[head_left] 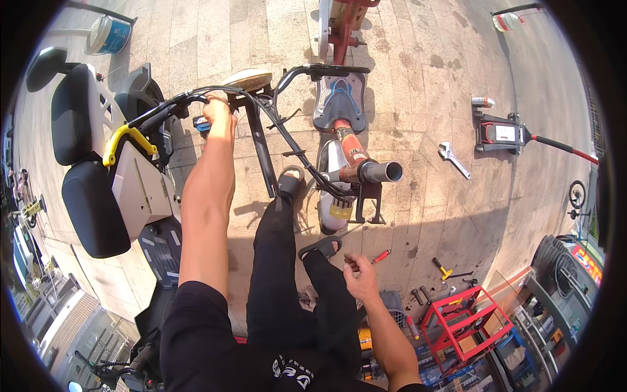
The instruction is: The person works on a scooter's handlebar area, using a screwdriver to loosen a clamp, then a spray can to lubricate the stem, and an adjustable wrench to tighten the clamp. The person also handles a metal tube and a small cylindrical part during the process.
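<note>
My left hand [220, 111] grips the middle of a black scooter handlebar [189, 97], beside its clamp. From the handlebar a black stem tube [260, 144] hangs with its lower end free. Black cables [294, 147] run from the handlebar to the scooter's front end, where the steering tube [382, 172] stands open at its top, apart from the stem. A round, pale headlight [251, 80] sits on the far side of the handlebar. My right hand [361, 277] is held above my right thigh, its fingers curled; whether they hold anything is hidden.
An adjustable wrench [454, 160] and a floor jack [499, 134] lie on the paving at right. A red-handled tool [381, 256] lies beyond my right hand. Near right are a yellow-headed hammer [444, 269] and a red metal rack [460, 320]. A black-seated scooter [98, 209] stands at left.
</note>
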A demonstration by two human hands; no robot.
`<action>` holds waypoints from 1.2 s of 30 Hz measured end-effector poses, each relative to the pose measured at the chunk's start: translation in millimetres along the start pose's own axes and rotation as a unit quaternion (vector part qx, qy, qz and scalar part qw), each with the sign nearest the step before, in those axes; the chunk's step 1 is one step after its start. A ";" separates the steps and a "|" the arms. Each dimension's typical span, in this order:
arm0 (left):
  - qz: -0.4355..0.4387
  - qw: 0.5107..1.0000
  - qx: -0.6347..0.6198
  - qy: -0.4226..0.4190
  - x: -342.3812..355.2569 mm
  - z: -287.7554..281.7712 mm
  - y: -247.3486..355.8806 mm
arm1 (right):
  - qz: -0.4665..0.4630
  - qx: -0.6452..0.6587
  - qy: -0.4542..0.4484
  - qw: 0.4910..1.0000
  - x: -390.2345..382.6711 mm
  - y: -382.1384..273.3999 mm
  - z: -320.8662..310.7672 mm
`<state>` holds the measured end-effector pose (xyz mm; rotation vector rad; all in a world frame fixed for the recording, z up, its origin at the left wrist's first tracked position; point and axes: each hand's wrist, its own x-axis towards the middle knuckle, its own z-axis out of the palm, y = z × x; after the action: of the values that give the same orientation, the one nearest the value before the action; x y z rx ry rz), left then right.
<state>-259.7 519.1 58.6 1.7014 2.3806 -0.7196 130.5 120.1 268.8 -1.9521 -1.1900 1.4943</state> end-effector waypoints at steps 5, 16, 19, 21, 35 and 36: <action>0.201 0.691 0.693 0.041 62.8 -2.5 64.6 | 0.160 0.040 -0.026 0.986 1.3 8.3 16.6; 0.085 -0.480 0.857 0.166 59.4 -52.8 262.9 | 0.318 0.281 0.013 0.905 37.3 -55.5 109.6; 0.079 -0.509 0.841 0.165 64.5 -45.0 296.0 | 0.341 0.318 0.055 0.883 33.2 -43.4 118.3; 0.050 -0.503 0.844 0.180 65.8 -35.8 308.2 | 0.347 0.297 0.077 0.886 24.6 -26.7 126.7; -0.107 -0.651 0.726 0.194 58.5 32.5 318.4 | 0.409 0.273 0.078 0.867 -8.9 3.7 142.3; -0.114 -0.694 0.685 0.192 58.2 33.0 315.1 | 0.430 0.305 0.110 0.843 -6.2 -0.1 141.3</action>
<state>3.6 633.4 -87.6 0.9041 1.4635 0.6327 -0.4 90.9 224.0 -2.1490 0.3553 1.6547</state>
